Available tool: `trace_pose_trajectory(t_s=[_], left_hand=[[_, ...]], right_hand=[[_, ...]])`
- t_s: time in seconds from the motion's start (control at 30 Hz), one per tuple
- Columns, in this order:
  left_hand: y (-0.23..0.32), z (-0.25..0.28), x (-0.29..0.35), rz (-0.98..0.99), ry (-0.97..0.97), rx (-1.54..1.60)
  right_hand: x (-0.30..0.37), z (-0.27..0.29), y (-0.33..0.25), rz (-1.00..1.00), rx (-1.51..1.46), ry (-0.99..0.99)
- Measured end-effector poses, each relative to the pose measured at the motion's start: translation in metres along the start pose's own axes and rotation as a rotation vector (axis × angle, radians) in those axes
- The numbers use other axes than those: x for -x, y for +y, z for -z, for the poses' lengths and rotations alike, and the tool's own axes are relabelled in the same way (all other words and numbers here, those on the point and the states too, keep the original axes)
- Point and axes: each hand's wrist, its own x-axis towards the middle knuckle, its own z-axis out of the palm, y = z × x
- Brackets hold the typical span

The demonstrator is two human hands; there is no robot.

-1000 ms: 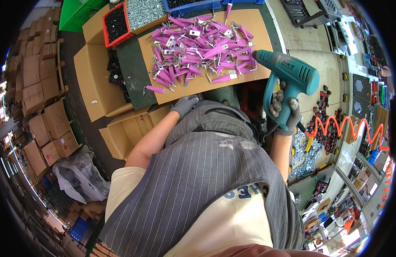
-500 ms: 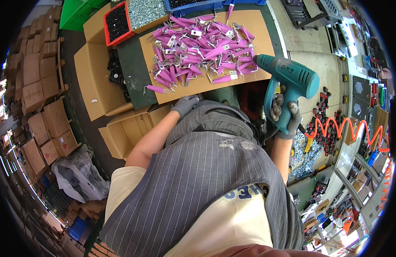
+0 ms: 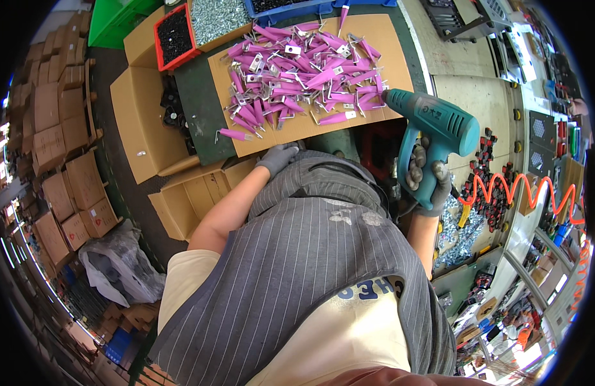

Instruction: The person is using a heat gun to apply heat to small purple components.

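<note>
A teal heat gun (image 3: 442, 119) is in my gloved right hand (image 3: 426, 174), its fingers wrapped round the grip. The nozzle points left, toward the near right edge of a pile of metal brackets with pink sleeves (image 3: 310, 77). Those brackets lie heaped on a flat cardboard sheet (image 3: 406, 61). My gloved left hand (image 3: 278, 159) rests flat on my striped apron beside the sheet's near edge, with fingers stretched out and nothing seen in them. One pink-sleeved bracket (image 3: 234, 134) lies apart at the pile's near left.
Behind the sheet stand a red bin (image 3: 175, 40) of black parts, a box of silvery screws (image 3: 220, 22) and a blue bin (image 3: 291, 14). Open cardboard boxes (image 3: 127, 122) are at the left. A coiled orange air hose (image 3: 529, 196) hangs on the right.
The heat gun and my right hand have shifted slightly toward me. My left hand and the pile look the same.
</note>
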Motion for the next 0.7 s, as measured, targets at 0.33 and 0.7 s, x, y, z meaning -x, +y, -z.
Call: trace_pose_trajectory(t_s=[0.33,0.7], left_hand=[[0.012,0.001,0.009,-0.015,-0.012,0.002],[0.003,0.001,0.003,0.008,-0.013,-0.03]], right_hand=[[-0.005,-0.001,0.002,-0.015,-0.006,-0.02],[-0.009,-0.006,0.002,-0.055,-0.023,-0.054]])
